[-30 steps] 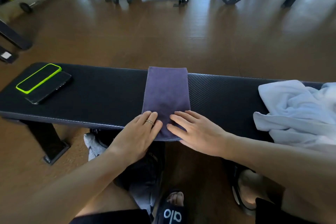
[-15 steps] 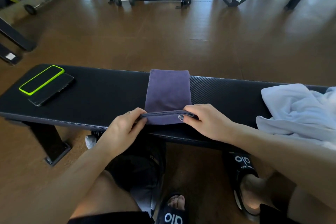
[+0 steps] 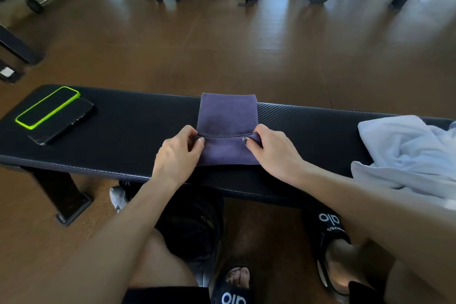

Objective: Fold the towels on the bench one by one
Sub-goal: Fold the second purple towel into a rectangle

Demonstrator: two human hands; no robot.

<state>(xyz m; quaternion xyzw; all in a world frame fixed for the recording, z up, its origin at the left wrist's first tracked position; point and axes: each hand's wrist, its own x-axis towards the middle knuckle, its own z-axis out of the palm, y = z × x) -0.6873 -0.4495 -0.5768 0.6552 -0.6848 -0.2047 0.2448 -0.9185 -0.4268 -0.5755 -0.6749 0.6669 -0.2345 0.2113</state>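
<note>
Left hand [image 3: 178, 153] and right hand [image 3: 274, 153] each pinch the purple towel's [image 3: 228, 116] folded-over edge on the bench [image 3: 123, 136].

Head camera here, looking forward and steeply down, close over the desk [image 3: 123, 150], with the gym floor [image 3: 222, 52] stretching away beyond.

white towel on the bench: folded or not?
Not folded: the white towel lies crumpled in a heap on the bench, right end, partly out of frame.
</note>
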